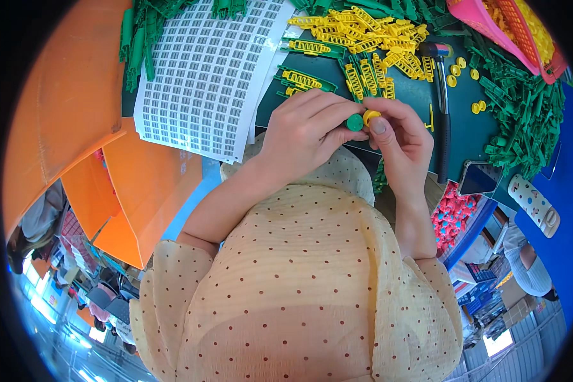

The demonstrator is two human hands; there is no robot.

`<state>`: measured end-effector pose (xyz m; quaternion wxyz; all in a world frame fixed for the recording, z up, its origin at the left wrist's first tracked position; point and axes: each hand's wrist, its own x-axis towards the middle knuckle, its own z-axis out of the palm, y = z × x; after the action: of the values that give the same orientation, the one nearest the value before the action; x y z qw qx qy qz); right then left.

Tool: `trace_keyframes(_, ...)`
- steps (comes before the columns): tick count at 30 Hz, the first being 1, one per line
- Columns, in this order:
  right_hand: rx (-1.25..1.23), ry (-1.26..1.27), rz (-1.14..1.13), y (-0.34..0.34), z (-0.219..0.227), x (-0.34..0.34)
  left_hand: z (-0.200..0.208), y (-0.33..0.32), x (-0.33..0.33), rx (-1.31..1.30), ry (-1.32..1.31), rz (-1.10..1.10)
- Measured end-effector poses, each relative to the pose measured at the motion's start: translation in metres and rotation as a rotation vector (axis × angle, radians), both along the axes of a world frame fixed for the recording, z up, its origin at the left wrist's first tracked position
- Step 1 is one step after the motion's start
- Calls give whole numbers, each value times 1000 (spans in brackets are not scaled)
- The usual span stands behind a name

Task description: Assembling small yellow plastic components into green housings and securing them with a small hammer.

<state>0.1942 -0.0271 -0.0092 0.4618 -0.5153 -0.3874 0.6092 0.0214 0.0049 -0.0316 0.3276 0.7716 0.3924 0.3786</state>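
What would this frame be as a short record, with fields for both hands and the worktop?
Left hand: pinching a green round-ended piece
Right hand: holding a yellow cap beside it
Beyond hands: heaped yellow slotted pieces
Left of hands: printed sheets
Right of hands: hammer, loose yellow caps, heaped green plastic parts, smartphone

The left hand [309,124] holds a green round-ended piece [354,122] just beside a yellow cap [371,116] pinched in the right hand [404,130], at the near edge of the dark table [471,130]. Farther off lie green-and-yellow clips [309,47] and a pile of yellow parts [363,32]. Printed sheets [204,83] spread at left; to the right lie a hammer [444,140], loose yellow caps [452,81], a phone [479,177] and a heap of green parts [522,114].
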Motion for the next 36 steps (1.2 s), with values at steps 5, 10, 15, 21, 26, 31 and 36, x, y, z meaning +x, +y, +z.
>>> trace_keyframes(5,489,-565,163,4,-2,3,-1,2,-1,1,15,-2)
trace_keyframes(10,529,-639,175,2,3,1,-1,2,-1,-28,36,4)
trace_keyframes(15,613,-724,132,3,0,3,0,3,7,55,26,8)
trace_keyframes(21,545,-705,224,8,7,9,-1,0,6,85,27,-5)
trace_keyframes(26,218,-176,72,3,16,6,0,1,7,82,29,-14)
trace_keyframes(31,273,-331,137,2,12,8,-3,0,4,68,28,-24)
trace_keyframes(36,377,-449,145,2,8,9,0,2,3,49,37,-24)
